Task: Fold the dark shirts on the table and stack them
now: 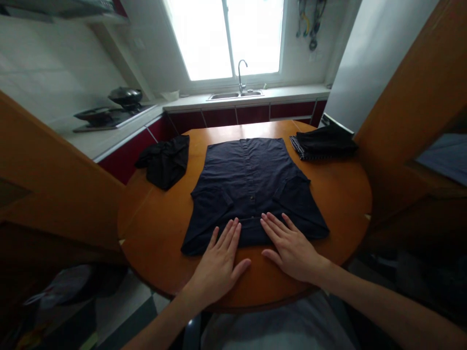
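A dark navy buttoned shirt (244, 170) lies spread on the round wooden table (156, 233), its sleeves folded in over the front. Both of my hands rest on the edge of the shirt nearest me. My left hand (221, 257) lies flat with its fingers on the cloth, the thumb apart over the bare wood. To its right, my right hand (290, 248) is also flat, fingertips on the shirt near the button line and thumb out to the side. Neither hand grasps anything.
A crumpled black cloth (166, 160) sits at the table's left edge, and a folded stack of dark clothes (324, 141) at the back right. Beyond are a sink (235, 95), a stove with a wok (126, 96) and a pale fridge (375, 63).
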Demonstrator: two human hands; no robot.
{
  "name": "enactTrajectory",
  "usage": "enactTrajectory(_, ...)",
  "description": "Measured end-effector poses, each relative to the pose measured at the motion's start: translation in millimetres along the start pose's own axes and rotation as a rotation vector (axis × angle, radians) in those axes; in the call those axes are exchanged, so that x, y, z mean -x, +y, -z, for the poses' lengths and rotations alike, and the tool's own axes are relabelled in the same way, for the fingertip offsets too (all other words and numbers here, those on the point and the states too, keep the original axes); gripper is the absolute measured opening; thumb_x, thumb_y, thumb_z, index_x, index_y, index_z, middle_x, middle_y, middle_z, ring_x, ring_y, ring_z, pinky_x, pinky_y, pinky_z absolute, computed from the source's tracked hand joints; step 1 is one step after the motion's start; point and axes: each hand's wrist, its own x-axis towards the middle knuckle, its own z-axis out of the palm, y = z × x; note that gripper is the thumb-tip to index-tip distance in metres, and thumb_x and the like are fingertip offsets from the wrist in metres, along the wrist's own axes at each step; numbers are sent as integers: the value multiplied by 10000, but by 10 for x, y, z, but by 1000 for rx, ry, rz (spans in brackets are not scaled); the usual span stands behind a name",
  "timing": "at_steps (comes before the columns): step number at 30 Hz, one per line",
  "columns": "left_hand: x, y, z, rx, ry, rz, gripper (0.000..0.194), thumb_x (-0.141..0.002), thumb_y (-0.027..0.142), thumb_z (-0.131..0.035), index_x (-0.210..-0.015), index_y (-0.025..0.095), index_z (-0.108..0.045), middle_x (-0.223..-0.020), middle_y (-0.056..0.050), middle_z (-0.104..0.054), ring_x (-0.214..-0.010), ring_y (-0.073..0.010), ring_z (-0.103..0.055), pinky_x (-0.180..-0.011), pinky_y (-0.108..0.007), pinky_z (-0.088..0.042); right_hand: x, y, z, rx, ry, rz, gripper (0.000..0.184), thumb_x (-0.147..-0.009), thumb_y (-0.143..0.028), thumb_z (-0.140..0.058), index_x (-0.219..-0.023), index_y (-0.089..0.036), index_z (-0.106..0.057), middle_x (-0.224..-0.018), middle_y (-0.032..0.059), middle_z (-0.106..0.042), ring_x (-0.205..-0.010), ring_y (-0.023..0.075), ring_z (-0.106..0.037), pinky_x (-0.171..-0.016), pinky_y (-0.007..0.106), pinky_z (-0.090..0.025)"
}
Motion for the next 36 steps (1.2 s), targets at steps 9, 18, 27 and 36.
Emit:
enactTrajectory(9, -188, 223, 45, 23, 17, -34, 685, -1029, 472, -405, -1589, 135, -202, -1640, -142, -233, -1528, -287, -164, -1230, -533, -181, 11, 41, -53, 36, 35, 20, 747, -954, -419, -547, -1568, -92, -275, -1614, 162, -286, -1514, 275, -207, -1228, 513, -218)
enactTrajectory(18, -216, 218, -5, 94, -8, -33, 762, -994, 523, -477, -1580, 122, -202, -1644, -153, -209, -1528, -273, -165, -1228, -476, -244, 32, 83, -83, 60, 65, -29, 618, -963, -315, -500, -1523, -84, -380, -1592, 163, -348, -1501, 263, -257, -1217, 479, -265)
enactTrajectory(27, -247, 264, -15, 85, 7, -10, 763, -982, 561, -482, -1596, 209, -199, -1657, -111, -194, -1524, -309, -174, -1213, -526, -249, -21, -94, 8, 57, 124, -50, 721, -944, -370, -563, -1540, -43, -322, -1606, 198, -292, -1515, 298, -200, -1228, 505, -235)
enactTrajectory(36, -249, 248, -6, 24, -15, -66, 714, -984, 379, -470, -1591, 127, -190, -1648, -124, -217, -1530, -301, -141, -1227, -504, -213, -78, -299, -124, -57, 57, 67, 929, -925, -549, -579, -1576, -20, -182, -1629, 208, -201, -1528, 291, -124, -1237, 488, -239)
